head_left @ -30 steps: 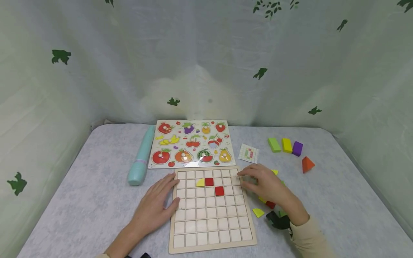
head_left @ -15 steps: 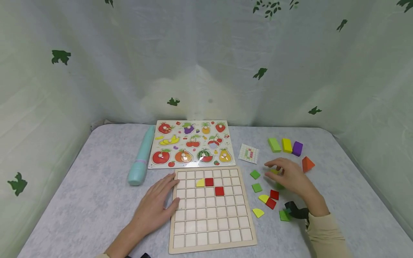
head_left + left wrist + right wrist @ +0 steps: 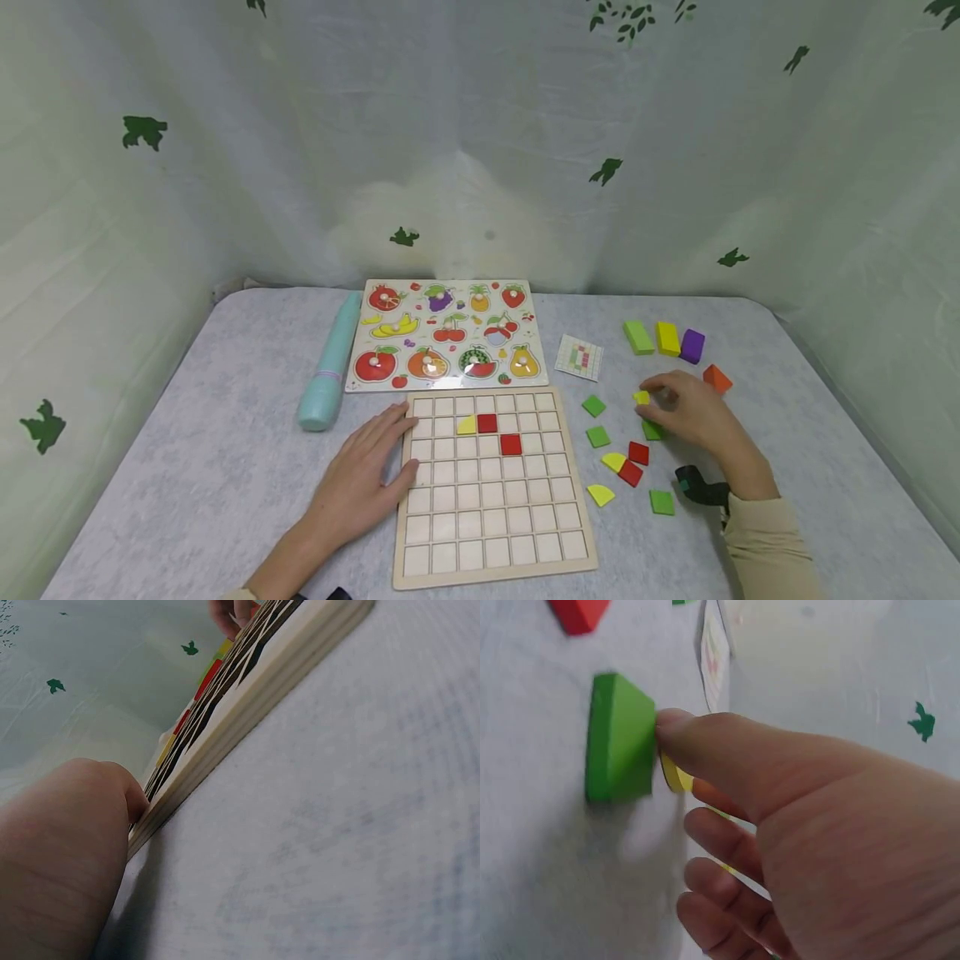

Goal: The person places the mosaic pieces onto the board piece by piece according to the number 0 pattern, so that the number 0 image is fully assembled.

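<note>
A wooden grid board (image 3: 467, 472) lies on the table, with a yellow quarter-circle tile (image 3: 467, 425) and two red squares (image 3: 511, 444) in its cells. My left hand (image 3: 360, 471) rests on its left edge, fingers extended along the rim. Right of the board, my right hand (image 3: 693, 412) pinches another yellow tile (image 3: 641, 398) between thumb and forefinger. In the right wrist view this yellow tile (image 3: 676, 776) is partly hidden by the thumb, beside a green square tile (image 3: 622, 742). Loose green, red (image 3: 638, 453) and yellow tiles (image 3: 601, 495) lie nearby.
A fruit puzzle board (image 3: 450, 333) lies behind the grid board, with a turquoise cylindrical case (image 3: 327, 375) to its left. A small pattern card (image 3: 579, 357) sits to its right. Green, yellow (image 3: 667, 338), purple and orange blocks (image 3: 717, 379) stand at the back right.
My right hand has moved from the board's upper right edge out to the loose tiles and closed on a yellow one. My left hand has stayed on the board.
</note>
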`<state>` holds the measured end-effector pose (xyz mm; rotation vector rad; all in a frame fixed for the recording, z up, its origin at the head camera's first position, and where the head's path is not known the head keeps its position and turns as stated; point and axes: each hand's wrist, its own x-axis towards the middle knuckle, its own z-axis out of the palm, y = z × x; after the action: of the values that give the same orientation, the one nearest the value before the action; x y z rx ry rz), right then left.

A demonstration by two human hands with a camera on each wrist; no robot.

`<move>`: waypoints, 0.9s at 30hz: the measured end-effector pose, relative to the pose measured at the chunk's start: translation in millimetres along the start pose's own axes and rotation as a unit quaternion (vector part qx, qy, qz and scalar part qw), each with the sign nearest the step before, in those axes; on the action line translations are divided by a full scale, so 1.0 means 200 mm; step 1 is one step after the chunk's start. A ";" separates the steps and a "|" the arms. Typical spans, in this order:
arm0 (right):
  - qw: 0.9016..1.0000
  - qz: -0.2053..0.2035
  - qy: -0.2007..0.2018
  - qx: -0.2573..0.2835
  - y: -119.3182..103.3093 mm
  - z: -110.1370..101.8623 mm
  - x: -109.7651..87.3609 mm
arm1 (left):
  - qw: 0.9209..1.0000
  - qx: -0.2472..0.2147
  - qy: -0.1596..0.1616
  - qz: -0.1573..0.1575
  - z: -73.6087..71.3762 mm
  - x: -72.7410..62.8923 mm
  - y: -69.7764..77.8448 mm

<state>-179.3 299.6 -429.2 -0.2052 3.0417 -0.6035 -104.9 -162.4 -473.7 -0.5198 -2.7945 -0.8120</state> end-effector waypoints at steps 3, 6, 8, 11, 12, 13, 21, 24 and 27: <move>1.000 0.002 0.002 -0.002 0.01 -0.01 0.00 | 1.000 0.000 0.001 0.001 0.00 0.00 0.00; 1.000 -0.010 0.003 -0.002 0.01 0.00 0.00 | 1.000 -0.001 0.002 0.003 0.00 0.00 0.00; 1.000 -0.023 0.004 0.000 -0.01 0.00 0.00 | 1.000 -0.002 0.002 0.004 0.00 0.00 0.00; 0.999 -0.040 0.007 0.007 -0.04 0.02 0.01 | 1.000 -0.003 0.004 0.005 0.00 0.00 0.00; 0.999 -0.045 0.009 0.009 -0.06 0.02 0.01 | 1.000 -0.003 0.004 0.005 0.00 0.00 0.00; 0.999 -0.048 0.011 0.010 -0.07 0.03 0.01 | 1.000 -0.003 0.004 0.005 0.00 0.00 0.00; 0.997 -0.067 0.027 0.024 -0.18 0.08 0.02 | 1.000 -0.001 0.007 0.010 0.00 0.00 0.00; 0.996 -0.081 0.027 0.033 -0.24 0.10 0.04 | 1.000 0.002 0.008 0.011 0.00 0.00 -0.01; 0.994 -0.092 0.025 0.046 -0.31 0.12 0.05 | 1.000 0.000 0.009 0.013 0.00 0.00 -0.01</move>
<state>-180.7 233.4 -427.7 -0.4772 3.0560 -0.7690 -105.3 -163.1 -474.8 -0.5440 -2.7649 -0.8083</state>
